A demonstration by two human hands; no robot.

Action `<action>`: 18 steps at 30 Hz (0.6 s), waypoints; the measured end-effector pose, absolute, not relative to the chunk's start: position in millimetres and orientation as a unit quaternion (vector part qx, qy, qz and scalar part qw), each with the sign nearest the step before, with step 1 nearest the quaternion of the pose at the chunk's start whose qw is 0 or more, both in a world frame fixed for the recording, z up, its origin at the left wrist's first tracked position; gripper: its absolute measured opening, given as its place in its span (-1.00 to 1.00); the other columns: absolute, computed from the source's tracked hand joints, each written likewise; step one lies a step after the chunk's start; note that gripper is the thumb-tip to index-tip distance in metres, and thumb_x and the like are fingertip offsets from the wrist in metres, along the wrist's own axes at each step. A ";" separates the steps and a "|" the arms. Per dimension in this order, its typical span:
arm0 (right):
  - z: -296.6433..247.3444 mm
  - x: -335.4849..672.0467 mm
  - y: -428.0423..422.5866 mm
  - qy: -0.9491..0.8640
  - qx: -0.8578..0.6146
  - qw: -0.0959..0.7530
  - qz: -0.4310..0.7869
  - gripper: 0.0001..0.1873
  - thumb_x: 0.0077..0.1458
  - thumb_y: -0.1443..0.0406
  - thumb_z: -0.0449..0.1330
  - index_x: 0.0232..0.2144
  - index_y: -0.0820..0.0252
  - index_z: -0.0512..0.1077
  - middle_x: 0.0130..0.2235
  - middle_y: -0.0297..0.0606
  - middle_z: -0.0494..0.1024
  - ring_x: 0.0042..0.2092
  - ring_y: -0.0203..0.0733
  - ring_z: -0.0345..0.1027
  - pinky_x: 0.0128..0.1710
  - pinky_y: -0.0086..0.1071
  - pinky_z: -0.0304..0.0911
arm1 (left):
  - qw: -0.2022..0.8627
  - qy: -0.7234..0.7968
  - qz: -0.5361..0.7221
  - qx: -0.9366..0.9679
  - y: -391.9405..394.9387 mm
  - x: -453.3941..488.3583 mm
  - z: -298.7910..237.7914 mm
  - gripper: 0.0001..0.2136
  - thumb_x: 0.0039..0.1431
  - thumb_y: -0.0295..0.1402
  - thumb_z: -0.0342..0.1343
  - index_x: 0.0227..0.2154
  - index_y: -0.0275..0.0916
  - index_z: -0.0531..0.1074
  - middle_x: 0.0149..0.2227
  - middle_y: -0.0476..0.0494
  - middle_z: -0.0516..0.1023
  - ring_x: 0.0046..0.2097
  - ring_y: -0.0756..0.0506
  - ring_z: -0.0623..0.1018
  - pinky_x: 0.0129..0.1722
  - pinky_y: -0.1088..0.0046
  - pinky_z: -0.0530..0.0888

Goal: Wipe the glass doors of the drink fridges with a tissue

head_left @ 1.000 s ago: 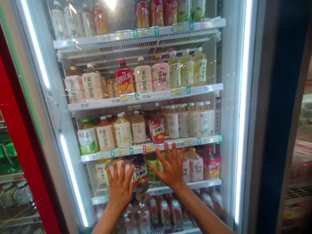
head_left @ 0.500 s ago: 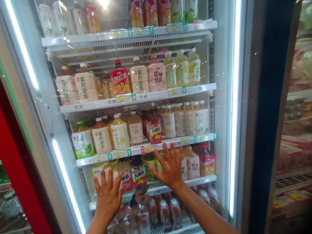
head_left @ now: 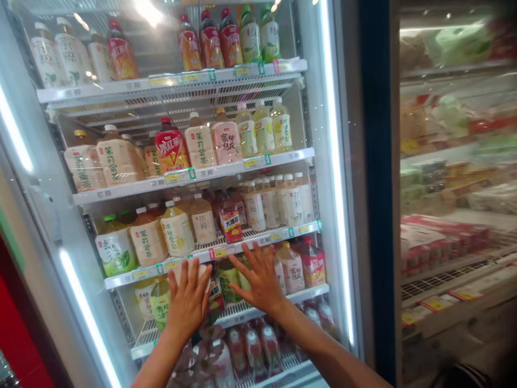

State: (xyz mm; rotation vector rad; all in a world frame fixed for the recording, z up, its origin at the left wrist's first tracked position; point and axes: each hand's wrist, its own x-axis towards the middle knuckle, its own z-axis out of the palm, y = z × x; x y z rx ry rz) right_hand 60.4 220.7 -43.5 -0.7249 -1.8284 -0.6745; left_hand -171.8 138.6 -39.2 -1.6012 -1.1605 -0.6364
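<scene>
Both hands are raised before the glass front of a drinks cooler, palms turned away from me. My left hand (head_left: 188, 296) has its fingers stretched out flat, with a pale, cloth-like white patch (head_left: 205, 274) showing behind and beside them; its exact kind is unclear. To its right, my right hand (head_left: 258, 277) is spread wide and shows nothing in its grasp. Behind the hands, a shelf edge with price labels (head_left: 218, 253) runs across. A dark-labelled tea bottle (head_left: 216, 296) is partly hidden between them, and a green-labelled bottle (head_left: 160, 302) stands left of my left hand.
Several shelves hold bottled drinks, among them a red-labelled bottle (head_left: 172, 145) and a pink-labelled one (head_left: 226, 137). A bright light strip (head_left: 337, 161) runs down the right frame. Beyond a dark post (head_left: 377, 188) stands an open display shelf (head_left: 452, 291) with packaged goods.
The view has swung right, so the cooler sits further left and more of the right display shows. My left hand has moved up and right, nearer my right hand; the white patch moved with it.
</scene>
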 end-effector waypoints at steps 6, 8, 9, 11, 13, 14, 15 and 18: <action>-60.6 131.6 248.7 -0.728 -0.313 0.532 -0.299 -0.05 0.21 0.00 0.28 0.48 -0.04 -0.05 0.53 -0.12 -0.17 0.53 0.18 -0.33 0.44 0.36 -0.39 | 0.556 -0.382 -0.167 -0.719 156.8 -118.5 -20.6 -0.31 0.24 -0.05 0.17 0.40 0.01 0.18 0.54 -0.11 -0.17 0.54 -0.32 -0.24 0.49 -0.11 -0.26; -73.1 150.1 254.9 -0.725 -0.310 0.532 -0.309 -0.08 0.23 0.05 0.26 0.48 0.00 -0.05 0.52 -0.12 -0.11 0.52 0.15 -0.29 0.45 0.35 -0.43 | 0.561 -0.328 -0.118 -0.751 158.5 -104.3 -20.8 -0.41 0.24 -0.01 0.16 0.33 0.14 0.28 0.53 0.11 -0.11 0.54 -0.20 -0.23 0.51 0.07 -0.25; -79.2 157.6 257.6 -0.724 -0.307 0.533 -0.312 -0.10 0.24 0.07 0.25 0.48 -0.01 -0.04 0.52 -0.14 -0.10 0.53 0.13 -0.29 0.45 0.34 -0.44 | 0.562 -0.312 -0.100 -0.760 160.9 -98.6 -14.4 -0.43 0.25 -0.01 0.14 0.31 0.16 0.30 0.52 0.14 -0.09 0.54 -0.17 -0.23 0.52 0.10 -0.24; -89.4 168.5 263.1 -0.723 -0.296 0.537 -0.319 -0.14 0.25 0.11 0.23 0.47 -0.02 -0.03 0.52 -0.18 -0.10 0.53 0.09 -0.30 0.45 0.32 -0.47 | 0.564 -0.314 -0.085 -0.759 169.7 -89.2 9.6 -0.42 0.29 -0.03 0.10 0.35 0.11 0.25 0.52 0.06 -0.05 0.54 -0.21 -0.20 0.51 0.04 -0.25; -96.3 173.8 268.6 -0.719 -0.283 0.545 -0.327 -0.16 0.26 0.12 0.20 0.48 -0.01 -0.03 0.52 -0.20 -0.12 0.53 0.07 -0.31 0.45 0.32 -0.49 | 0.567 -0.351 -0.092 -0.739 179.8 -81.4 33.4 -0.36 0.32 -0.04 0.06 0.41 0.01 0.13 0.52 -0.11 -0.03 0.54 -0.31 -0.17 0.48 -0.11 -0.26; -98.5 174.7 271.1 -0.717 -0.279 0.549 -0.328 -0.16 0.27 0.12 0.19 0.48 -0.01 -0.04 0.52 -0.19 -0.13 0.53 0.08 -0.32 0.45 0.33 -0.50 | 0.568 -0.370 -0.095 -0.729 183.3 -78.5 39.0 -0.33 0.32 -0.03 0.05 0.43 -0.03 0.09 0.52 -0.19 -0.03 0.54 -0.36 -0.17 0.47 -0.17 -0.27; -100.1 174.7 273.2 -0.714 -0.277 0.553 -0.328 -0.16 0.27 0.11 0.18 0.48 0.00 -0.05 0.52 -0.19 -0.14 0.53 0.09 -0.33 0.44 0.34 -0.50 | 0.569 -0.377 -0.093 -0.725 184.8 -76.5 38.7 -0.31 0.32 -0.02 0.05 0.44 -0.06 0.06 0.52 -0.24 -0.03 0.53 -0.40 -0.17 0.45 -0.22 -0.29; -102.0 173.0 277.0 -0.710 -0.273 0.560 -0.327 -0.16 0.28 0.09 0.16 0.48 -0.02 -0.06 0.52 -0.22 -0.14 0.53 0.09 -0.33 0.44 0.37 -0.51 | 0.569 -0.319 -0.048 -0.757 178.3 -78.0 15.2 -0.33 0.32 0.00 0.04 0.42 -0.05 0.12 0.53 -0.17 -0.08 0.54 -0.39 -0.23 0.46 -0.18 -0.31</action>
